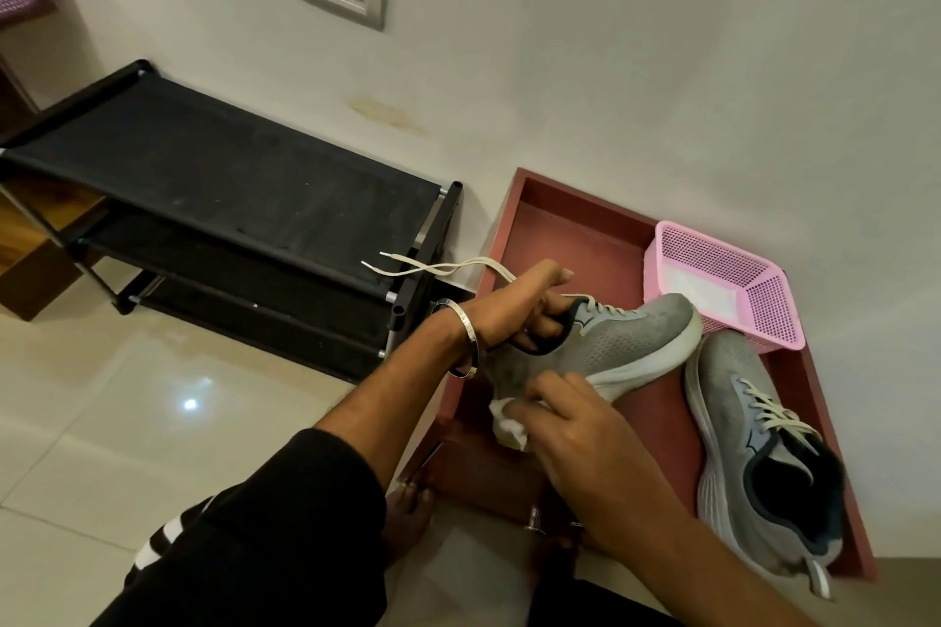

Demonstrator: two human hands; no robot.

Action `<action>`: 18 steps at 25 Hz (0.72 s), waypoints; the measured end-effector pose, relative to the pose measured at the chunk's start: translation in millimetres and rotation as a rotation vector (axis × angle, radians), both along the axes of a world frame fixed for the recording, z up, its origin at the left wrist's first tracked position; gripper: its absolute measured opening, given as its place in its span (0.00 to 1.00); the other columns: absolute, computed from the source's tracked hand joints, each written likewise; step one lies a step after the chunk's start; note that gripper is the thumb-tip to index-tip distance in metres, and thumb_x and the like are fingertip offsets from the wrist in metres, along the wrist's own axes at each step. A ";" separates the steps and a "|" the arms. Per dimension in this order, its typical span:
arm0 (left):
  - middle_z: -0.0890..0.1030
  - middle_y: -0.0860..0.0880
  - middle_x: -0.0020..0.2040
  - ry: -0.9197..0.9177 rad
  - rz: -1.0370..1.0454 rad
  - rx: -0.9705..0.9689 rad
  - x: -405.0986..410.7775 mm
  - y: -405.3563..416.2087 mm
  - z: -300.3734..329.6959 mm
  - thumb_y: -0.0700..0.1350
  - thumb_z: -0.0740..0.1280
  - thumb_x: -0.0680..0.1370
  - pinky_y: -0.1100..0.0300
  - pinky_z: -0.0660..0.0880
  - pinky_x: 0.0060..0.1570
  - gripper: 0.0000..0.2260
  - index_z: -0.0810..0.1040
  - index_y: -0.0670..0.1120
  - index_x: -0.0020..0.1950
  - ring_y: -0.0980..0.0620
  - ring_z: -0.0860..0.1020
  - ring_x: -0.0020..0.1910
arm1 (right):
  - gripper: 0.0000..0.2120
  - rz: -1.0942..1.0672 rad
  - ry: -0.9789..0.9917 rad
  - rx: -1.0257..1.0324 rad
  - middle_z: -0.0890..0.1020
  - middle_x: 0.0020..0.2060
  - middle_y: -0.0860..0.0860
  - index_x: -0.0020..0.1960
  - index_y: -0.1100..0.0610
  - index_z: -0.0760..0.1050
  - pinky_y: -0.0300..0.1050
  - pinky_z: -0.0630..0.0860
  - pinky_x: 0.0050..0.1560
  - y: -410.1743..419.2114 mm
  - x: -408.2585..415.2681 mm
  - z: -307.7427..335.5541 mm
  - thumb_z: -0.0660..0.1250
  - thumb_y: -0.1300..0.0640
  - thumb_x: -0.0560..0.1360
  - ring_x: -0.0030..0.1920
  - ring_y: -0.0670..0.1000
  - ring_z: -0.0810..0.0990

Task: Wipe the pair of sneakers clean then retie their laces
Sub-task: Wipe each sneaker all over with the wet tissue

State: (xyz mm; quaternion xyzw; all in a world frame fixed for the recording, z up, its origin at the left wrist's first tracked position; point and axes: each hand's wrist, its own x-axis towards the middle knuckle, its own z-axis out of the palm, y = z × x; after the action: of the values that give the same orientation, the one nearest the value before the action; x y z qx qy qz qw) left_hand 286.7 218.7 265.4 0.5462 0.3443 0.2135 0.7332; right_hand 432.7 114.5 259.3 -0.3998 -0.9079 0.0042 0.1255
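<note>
Over the red cabinet top [585, 239], our left hand [529, 306] grips a grey sneaker [626, 341] by its collar; our right hand [565, 423] pinches a white wipe [506, 428] against its heel; we read no branding

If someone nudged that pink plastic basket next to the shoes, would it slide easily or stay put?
The pink perforated plastic basket probably slides easily: its thin mesh walls suggest little weight, and only something white and flat shows inside. It likely stops soon, since the grey sneaker lying on the reddish-brown tray touches its front.
</note>
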 end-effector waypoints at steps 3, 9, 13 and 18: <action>0.67 0.47 0.32 0.043 0.059 -0.031 0.1 -2.4 2.5 0.64 0.53 0.76 0.57 0.66 0.37 0.24 0.76 0.48 0.35 0.51 0.65 0.30 | 0.08 -0.085 0.175 -0.013 0.77 0.48 0.52 0.51 0.60 0.80 0.32 0.68 0.53 25.3 -14.7 2.5 0.63 0.59 0.77 0.49 0.45 0.71; 0.67 0.46 0.35 0.020 0.039 -0.019 0.2 0.3 -3.7 0.66 0.53 0.74 0.58 0.65 0.36 0.27 0.78 0.44 0.48 0.51 0.65 0.31 | 0.12 -0.056 0.122 0.040 0.77 0.48 0.50 0.51 0.58 0.80 0.39 0.71 0.48 21.4 -10.2 6.6 0.58 0.57 0.79 0.47 0.47 0.72; 0.54 0.45 0.37 0.027 -0.001 0.033 1.4 3.3 -1.5 0.64 0.49 0.74 0.56 0.54 0.33 0.26 0.74 0.46 0.54 0.45 0.52 0.35 | 0.15 -0.017 0.053 0.016 0.75 0.45 0.49 0.53 0.55 0.80 0.43 0.73 0.39 -2.3 3.9 -1.5 0.57 0.53 0.80 0.43 0.47 0.70; 0.73 0.44 0.40 0.078 0.076 -0.024 1.7 4.6 -5.5 0.66 0.54 0.73 0.57 0.69 0.40 0.27 0.78 0.45 0.53 0.48 0.70 0.35 | 0.12 -0.139 0.289 0.003 0.78 0.49 0.53 0.53 0.59 0.81 0.35 0.70 0.52 39.1 -8.7 4.8 0.60 0.58 0.78 0.48 0.51 0.76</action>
State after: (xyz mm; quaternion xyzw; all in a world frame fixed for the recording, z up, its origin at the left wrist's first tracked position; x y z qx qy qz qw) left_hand 288.5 223.3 259.9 0.5319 0.3957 0.2157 0.7169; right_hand 424.0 153.6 264.1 -0.4569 -0.8504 0.0518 0.2555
